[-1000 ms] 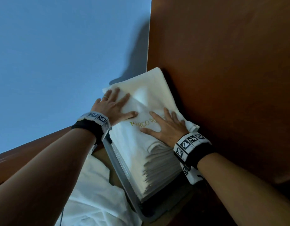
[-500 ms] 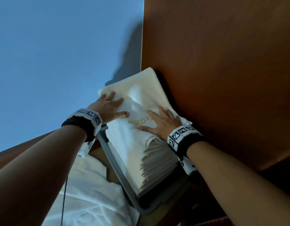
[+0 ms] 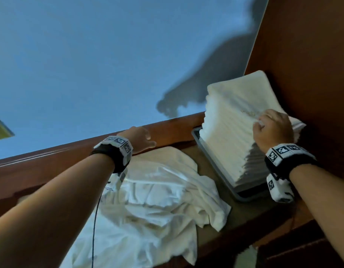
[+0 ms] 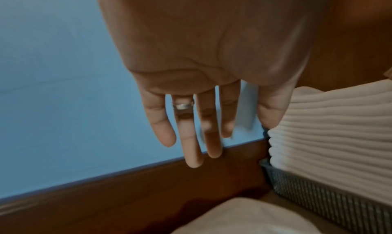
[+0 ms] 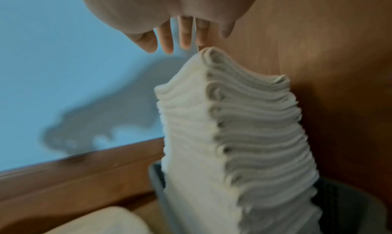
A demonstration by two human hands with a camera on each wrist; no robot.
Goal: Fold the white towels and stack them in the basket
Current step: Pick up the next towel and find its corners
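The stack of folded towels [image 3: 237, 120] stands tall in the grey basket [image 3: 211, 163] at the far right, close against the brown wooden panel [image 3: 312, 64]; the basket sits on the wooden ledge [image 3: 244, 215] with the blue wall [image 3: 90, 55] behind it. Half a second ago both hands lay flat on top of the stack, pressing it; now the left hand [image 3: 137, 139] has come off it and hangs in the air to the left, over the low wooden rail [image 3: 51, 157], its fingers [image 4: 191, 137] straight, spread and holding nothing, a ring [image 4: 183, 105] on one of them. The right hand [image 3: 271, 130] is still at the top of the stack, at its near right corner; in the head view its fingers look curled against the top towel, while the blurred wrist view shows them loosely extended just above the pile, so whether it pinches the cloth cannot be told. A heap of unfolded white towels [image 3: 148, 209] lies crumpled on the ledge, near and left of the basket, below the left wrist; a dark shadow of an arm [image 3: 196, 89] falls on the wall.
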